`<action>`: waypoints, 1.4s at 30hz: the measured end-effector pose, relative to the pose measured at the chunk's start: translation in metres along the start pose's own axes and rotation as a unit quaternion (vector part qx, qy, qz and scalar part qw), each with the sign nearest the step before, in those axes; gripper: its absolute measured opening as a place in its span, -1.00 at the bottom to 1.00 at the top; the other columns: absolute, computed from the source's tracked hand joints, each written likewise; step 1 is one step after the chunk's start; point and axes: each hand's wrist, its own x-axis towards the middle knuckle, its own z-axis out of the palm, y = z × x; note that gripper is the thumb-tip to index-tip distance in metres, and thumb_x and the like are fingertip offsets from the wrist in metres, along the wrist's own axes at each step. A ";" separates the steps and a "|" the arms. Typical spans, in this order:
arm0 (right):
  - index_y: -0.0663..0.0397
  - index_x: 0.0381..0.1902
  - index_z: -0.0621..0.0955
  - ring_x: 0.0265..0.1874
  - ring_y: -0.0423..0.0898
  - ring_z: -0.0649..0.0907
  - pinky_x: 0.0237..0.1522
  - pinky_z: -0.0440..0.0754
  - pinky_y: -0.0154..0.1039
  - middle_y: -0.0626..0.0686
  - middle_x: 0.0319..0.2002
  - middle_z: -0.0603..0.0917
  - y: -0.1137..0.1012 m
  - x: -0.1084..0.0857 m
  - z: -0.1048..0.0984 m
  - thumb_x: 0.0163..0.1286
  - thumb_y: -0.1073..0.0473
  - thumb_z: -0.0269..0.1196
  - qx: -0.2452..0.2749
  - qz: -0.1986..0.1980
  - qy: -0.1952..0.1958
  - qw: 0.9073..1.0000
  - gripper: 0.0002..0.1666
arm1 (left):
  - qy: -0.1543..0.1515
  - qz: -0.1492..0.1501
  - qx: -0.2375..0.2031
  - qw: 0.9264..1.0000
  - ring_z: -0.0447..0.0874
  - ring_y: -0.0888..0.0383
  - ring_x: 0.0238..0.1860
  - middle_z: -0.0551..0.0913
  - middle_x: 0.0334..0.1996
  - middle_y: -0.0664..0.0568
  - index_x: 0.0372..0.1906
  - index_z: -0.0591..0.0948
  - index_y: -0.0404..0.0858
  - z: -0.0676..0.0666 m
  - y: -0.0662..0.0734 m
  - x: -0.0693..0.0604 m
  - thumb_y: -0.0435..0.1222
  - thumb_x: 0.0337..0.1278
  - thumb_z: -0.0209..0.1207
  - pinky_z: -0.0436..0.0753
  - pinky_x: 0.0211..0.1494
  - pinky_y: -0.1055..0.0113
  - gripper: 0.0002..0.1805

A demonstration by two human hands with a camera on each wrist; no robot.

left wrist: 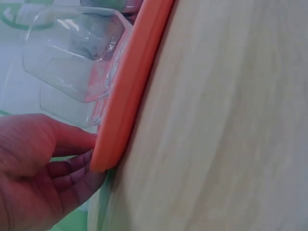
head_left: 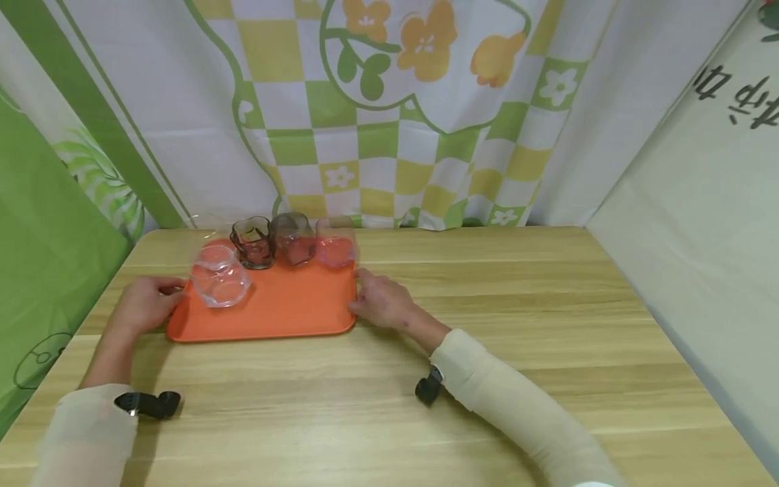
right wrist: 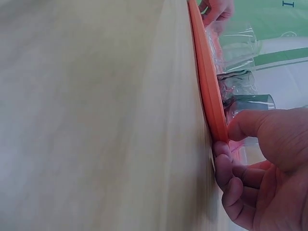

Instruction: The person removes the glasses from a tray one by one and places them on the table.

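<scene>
Well, the rear clear cup is almost melting into the background, the front clear cup is partly overlapping it, and both sleeves are running out of the head view. Whether the underside of the orange tray is touching the wood is proving hard to tell. Below, the wood-grain table is stretching wide, a checked, flowered curtain is hanging behind it, and green cloth is filling the left. The tray is sitting toward the table's back left and carrying five cups: those two clear ones on its left, then a dark cup, a grey cup and a pinkish cup lining the back. The left hand is pinching the tray's left edge, while the right hand is gripping its right edge, fingers curling and thumb pressing.
</scene>
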 end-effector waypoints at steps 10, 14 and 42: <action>0.24 0.43 0.38 -0.49 -0.17 0.61 -0.43 0.57 -0.24 -0.09 -0.40 0.65 0.019 -0.016 -0.013 0.38 0.13 0.34 0.011 0.011 0.000 1.000 -0.26 | -0.045 0.005 -0.045 0.998 0.60 0.19 -0.52 0.72 -0.34 -0.25 0.02 0.60 -0.65 0.012 0.022 0.007 -0.41 0.31 0.21 0.56 -0.48 0.36 -0.66; 0.27 0.42 0.39 -0.52 -0.19 0.60 -0.45 0.55 -0.27 -0.10 -0.42 0.64 0.028 -0.023 -0.019 0.36 0.16 0.36 0.015 0.008 0.005 1.000 -0.26 | -0.057 0.015 -0.056 0.997 0.61 0.19 -0.53 0.71 -0.37 -0.20 0.00 0.60 -0.65 0.017 0.032 0.011 -0.43 0.29 0.22 0.57 -0.50 0.37 -0.68; 0.45 0.32 0.42 -0.54 -0.20 0.55 -0.47 0.52 -0.29 -0.04 -0.45 0.63 0.062 -0.057 -0.046 0.28 0.33 0.34 0.055 -0.009 0.009 0.998 -0.32 | -0.163 -0.011 -0.156 0.974 0.68 0.06 -0.38 0.56 -0.20 -0.32 0.26 0.35 -0.75 0.038 0.076 0.023 -0.47 0.37 0.11 0.75 -0.35 0.21 -0.50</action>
